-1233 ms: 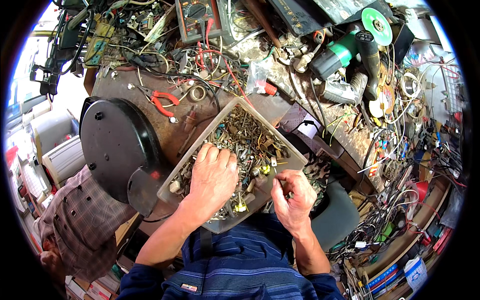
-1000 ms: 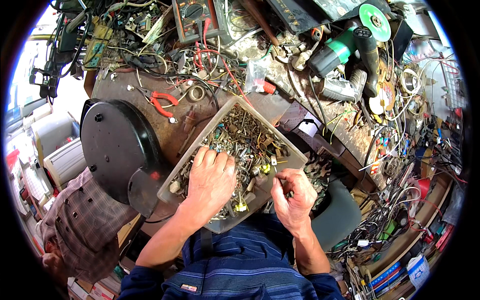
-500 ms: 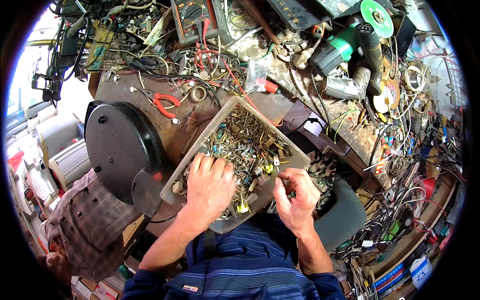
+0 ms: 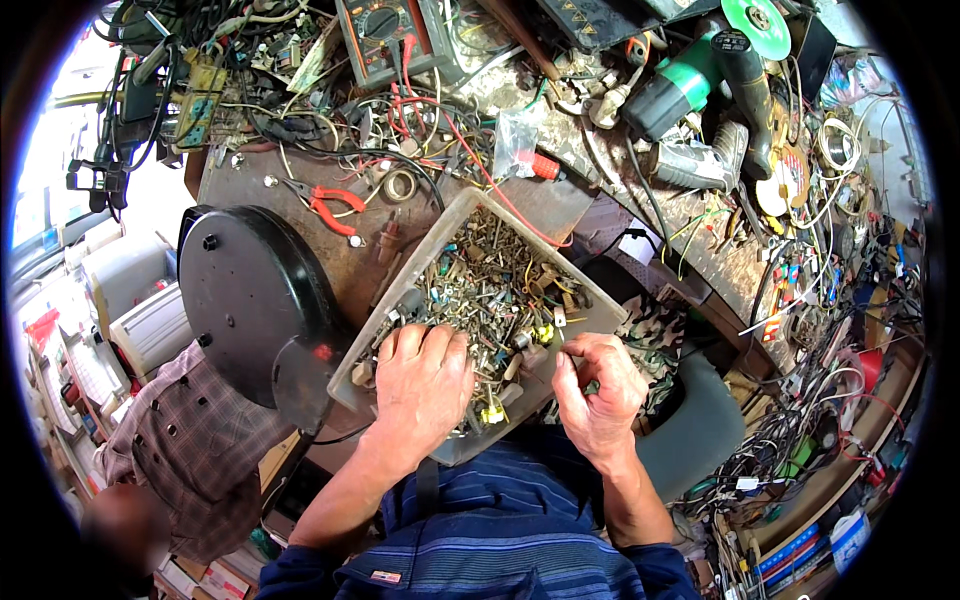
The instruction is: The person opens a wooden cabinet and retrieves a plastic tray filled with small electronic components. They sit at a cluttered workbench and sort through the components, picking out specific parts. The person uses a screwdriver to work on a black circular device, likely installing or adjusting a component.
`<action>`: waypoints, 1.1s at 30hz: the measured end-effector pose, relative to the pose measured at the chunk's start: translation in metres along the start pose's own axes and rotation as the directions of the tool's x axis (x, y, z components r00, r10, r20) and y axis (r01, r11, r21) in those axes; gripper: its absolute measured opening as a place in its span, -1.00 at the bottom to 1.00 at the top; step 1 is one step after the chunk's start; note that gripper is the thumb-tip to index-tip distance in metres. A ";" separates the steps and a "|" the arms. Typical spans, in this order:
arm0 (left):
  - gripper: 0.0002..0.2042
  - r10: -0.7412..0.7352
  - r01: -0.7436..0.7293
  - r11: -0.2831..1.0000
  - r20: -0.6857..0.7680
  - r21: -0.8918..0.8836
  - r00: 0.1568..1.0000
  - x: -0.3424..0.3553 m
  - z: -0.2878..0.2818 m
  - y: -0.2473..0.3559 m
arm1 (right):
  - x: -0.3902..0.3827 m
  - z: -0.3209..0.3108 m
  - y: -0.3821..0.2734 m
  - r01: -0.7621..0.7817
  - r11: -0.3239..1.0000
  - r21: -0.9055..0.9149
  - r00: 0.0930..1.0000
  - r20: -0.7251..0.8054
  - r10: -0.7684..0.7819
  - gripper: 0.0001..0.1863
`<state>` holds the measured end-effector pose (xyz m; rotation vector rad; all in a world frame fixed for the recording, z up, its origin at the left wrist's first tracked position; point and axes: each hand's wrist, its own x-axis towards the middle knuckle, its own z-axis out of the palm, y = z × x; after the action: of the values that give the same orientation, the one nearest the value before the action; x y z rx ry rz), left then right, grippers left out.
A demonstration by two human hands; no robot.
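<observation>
A translucent plastic bin (image 4: 598, 302) full of screws and small metal parts sits in front of me. My left hand (image 4: 420, 385) rests in it at the near left, fingers curled down into the parts, their tips hidden. At the bin's right edge is my right hand (image 4: 600, 395), closed with thumb against forefinger on something too small to make out. A yellow-topped piece (image 4: 492, 413) lies between the hands in the bin. Left of the bin stands a round black metal appliance housing (image 4: 250, 290).
Red-handled pliers (image 4: 330, 208), a multimeter (image 4: 378, 30) and tangled wires cover the bench (image 4: 245, 180). A green angle grinder (image 4: 670, 95) lies back right. A person in plaid (image 4: 180, 450) is at lower left. A grey chair (image 4: 690, 440) and cable heaps are at right.
My left hand has drawn toward me within the bin, its fingers curled over the parts. My right hand stays closed by the bin's edge. The view has shifted slightly.
</observation>
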<state>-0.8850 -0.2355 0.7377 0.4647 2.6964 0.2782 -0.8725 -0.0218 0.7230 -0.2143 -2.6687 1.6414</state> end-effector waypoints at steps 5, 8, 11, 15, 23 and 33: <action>-0.65 0.012 -0.013 1.000 -0.049 -0.012 0.999 -0.002 0.003 -0.001 | 0.002 -0.008 -0.008 0.072 0.996 -0.054 0.995 0.074 -0.068 -0.79; -0.65 0.011 -0.014 0.999 -0.077 -0.037 0.997 -0.003 0.002 -0.001 | -0.006 -0.008 -0.019 0.099 0.994 -0.039 0.992 0.077 -0.096 -0.76; -0.65 0.010 -0.015 0.998 -0.079 -0.059 0.997 -0.004 0.002 0.000 | -0.007 -0.005 -0.022 0.188 0.981 -0.049 0.980 0.081 -0.184 -0.72; -0.63 0.011 -0.017 0.996 -0.067 -0.085 0.998 -0.006 -0.002 0.000 | -0.011 0.001 -0.021 0.233 0.973 -0.001 0.964 0.128 -0.231 -0.70; -0.60 -0.001 -0.027 0.988 -0.179 -0.152 0.984 -0.020 -0.023 0.005 | -0.022 0.015 -0.022 0.228 0.966 0.119 0.945 0.210 -0.249 -0.69; -0.59 0.036 -0.204 0.863 -0.346 -0.463 0.938 -0.052 -0.014 0.015 | -0.034 0.018 -0.027 0.085 0.954 0.288 0.947 0.275 -0.167 -0.76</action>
<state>-0.8419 -0.2421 0.7721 0.4605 2.7540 1.1442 -0.8430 -0.0538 0.7414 0.2210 -2.5329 2.1183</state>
